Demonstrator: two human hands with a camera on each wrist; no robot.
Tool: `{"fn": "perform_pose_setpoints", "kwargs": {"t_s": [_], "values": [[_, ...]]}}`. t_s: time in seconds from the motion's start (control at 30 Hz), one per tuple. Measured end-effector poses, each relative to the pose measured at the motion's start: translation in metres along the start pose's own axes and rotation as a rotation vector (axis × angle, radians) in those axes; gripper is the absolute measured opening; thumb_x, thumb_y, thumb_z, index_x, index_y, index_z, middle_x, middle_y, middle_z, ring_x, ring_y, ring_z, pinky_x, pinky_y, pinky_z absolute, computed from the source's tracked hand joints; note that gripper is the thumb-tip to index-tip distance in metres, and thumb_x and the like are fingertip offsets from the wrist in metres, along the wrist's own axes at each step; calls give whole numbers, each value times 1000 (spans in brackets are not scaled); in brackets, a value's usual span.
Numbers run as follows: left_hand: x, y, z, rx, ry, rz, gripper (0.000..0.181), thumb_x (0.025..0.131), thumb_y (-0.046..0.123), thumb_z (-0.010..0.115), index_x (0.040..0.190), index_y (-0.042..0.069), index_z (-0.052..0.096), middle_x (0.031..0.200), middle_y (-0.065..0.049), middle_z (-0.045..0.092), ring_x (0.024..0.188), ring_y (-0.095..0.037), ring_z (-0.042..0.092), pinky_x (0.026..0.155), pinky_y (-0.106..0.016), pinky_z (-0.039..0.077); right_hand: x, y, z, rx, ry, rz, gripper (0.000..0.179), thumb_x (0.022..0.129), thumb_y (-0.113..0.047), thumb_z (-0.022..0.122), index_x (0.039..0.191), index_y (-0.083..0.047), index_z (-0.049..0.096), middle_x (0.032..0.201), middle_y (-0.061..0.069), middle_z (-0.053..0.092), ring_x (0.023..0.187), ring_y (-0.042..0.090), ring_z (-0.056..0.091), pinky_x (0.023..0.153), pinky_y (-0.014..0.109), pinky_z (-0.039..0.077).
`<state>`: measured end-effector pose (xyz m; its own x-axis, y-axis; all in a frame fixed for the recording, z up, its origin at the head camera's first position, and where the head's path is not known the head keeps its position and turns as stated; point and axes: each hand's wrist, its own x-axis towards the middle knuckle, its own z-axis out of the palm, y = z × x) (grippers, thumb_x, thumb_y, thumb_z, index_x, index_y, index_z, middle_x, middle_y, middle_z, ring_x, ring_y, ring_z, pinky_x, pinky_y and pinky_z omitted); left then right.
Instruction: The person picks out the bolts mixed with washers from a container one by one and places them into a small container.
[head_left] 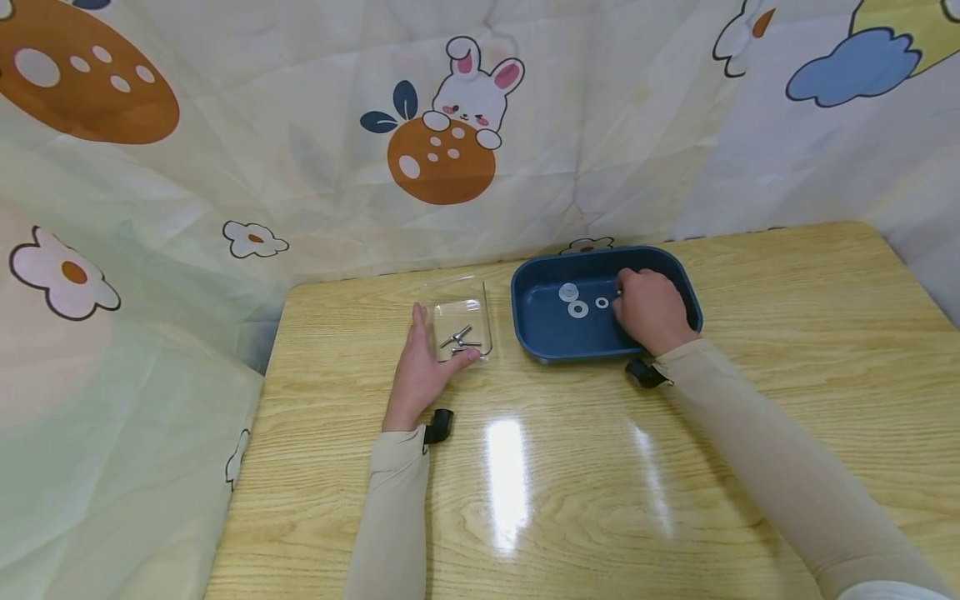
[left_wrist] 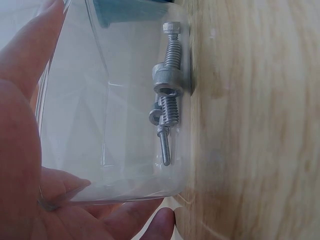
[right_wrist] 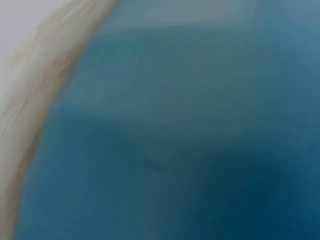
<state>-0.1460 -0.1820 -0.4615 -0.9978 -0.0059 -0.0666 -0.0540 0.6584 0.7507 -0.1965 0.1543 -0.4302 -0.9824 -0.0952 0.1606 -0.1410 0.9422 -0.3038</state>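
Observation:
A clear plastic box (head_left: pixel 461 310) stands on the wooden table, with several silver socket-head bolts (left_wrist: pixel 168 95) lying on its bottom. My left hand (head_left: pixel 423 371) grips this box, thumb at its near side and fingers along its left wall. To the right, a dark blue tray (head_left: pixel 551 337) holds several pale washers (head_left: pixel 577 309). Inside its right part, my right hand (head_left: pixel 654 312) reaches down with bent fingers. A small dark bit shows beside its fingertips; I cannot tell whether they pinch it. The right wrist view shows only the blurred tray wall (right_wrist: pixel 150 125).
The wooden table (head_left: pixel 585 467) spreads out in front of both containers, with light glare on it. A printed curtain (head_left: pixel 330 183) hangs right behind the table's back edge and along the left side. A black wrist camera (head_left: pixel 645 372) sits close to the tray's front rim.

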Motion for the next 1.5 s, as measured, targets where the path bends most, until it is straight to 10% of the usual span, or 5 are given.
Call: {"fn": "perform_pose_setpoints", "kwargs": {"t_s": [1.5], "values": [[0,-1,0,14,6,12,123,64,70,67,148,25,-11,155,4,6,140,-22,10,110,-46,18,-13,-65,1,135,73,-150,17,82,-5,60,98,1,66,86,15,62,76,29,57,67,41,50]]}}
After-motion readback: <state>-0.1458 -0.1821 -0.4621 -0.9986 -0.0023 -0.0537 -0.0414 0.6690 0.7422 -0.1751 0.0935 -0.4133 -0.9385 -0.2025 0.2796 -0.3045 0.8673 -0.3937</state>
